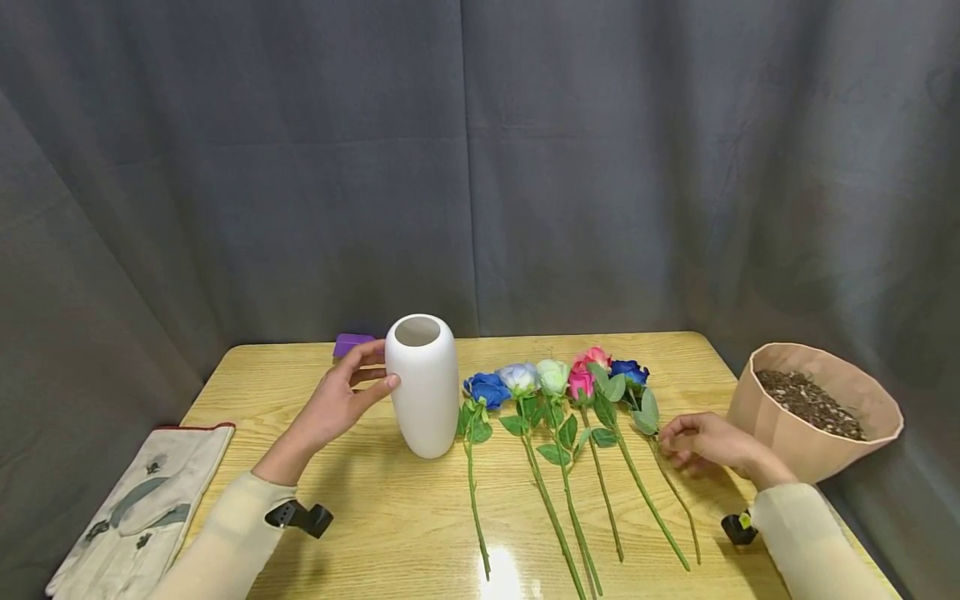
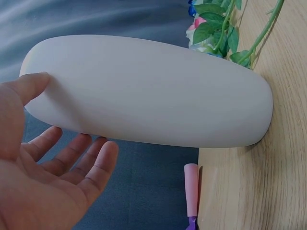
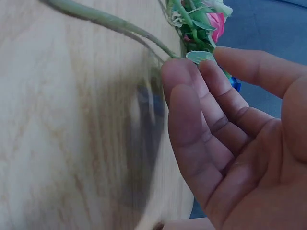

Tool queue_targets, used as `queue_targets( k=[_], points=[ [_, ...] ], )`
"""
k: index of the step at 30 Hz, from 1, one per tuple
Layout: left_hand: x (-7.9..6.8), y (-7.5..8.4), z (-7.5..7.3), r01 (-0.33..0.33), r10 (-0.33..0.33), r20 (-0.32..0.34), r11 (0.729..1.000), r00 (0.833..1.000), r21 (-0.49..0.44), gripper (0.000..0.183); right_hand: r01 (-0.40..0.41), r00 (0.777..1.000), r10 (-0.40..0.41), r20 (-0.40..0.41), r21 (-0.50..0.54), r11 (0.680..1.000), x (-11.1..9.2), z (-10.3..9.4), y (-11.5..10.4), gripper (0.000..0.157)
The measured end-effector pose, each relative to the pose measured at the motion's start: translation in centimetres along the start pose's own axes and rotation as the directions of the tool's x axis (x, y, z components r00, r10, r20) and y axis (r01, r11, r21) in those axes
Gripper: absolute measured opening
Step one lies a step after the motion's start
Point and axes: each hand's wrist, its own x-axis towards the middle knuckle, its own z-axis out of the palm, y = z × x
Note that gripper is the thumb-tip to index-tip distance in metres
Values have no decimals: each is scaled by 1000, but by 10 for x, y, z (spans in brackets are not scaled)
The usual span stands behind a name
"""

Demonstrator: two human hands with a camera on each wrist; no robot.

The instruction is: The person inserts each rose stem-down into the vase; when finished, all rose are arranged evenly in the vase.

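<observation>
A tall white vase [image 1: 426, 400] stands upright on the wooden table. My left hand [image 1: 335, 408] touches its upper left side. In the left wrist view the thumb [image 2: 31, 87] rests on the vase wall, and some fingertips pass behind its edge. To the right, several artificial roses lie in a row, their heads toward the back. My right hand [image 1: 708, 442] is at the stem [image 1: 681, 498] of the rightmost blue rose [image 1: 630, 372]. Its fingers are loosely bent beside that stem, the thumb apart from them; the exact contact is hidden in the right wrist view.
A peach pot [image 1: 813, 450] of soil stands just beyond my right hand. Work gloves [image 1: 153, 492] lie at the left edge. Behind the left hand is a purple tool [image 1: 351, 343], with a pink handle [image 2: 191, 189] in the left wrist view. Grey curtains [image 1: 360, 167] surround the table.
</observation>
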Motion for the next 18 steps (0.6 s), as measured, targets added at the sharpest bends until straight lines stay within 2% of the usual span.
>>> queue_targets(
  k=[9,18],
  points=[
    [1,-1,0,4,-4,0,1000,1000,-2,66,-16,1000,16,2,1,1000,2,3,6,24],
    [1,-3,0,-8,8,6,1000,1000,-20,65,-73,996,71,-45,-44,996,3,4,9,27]
  ],
)
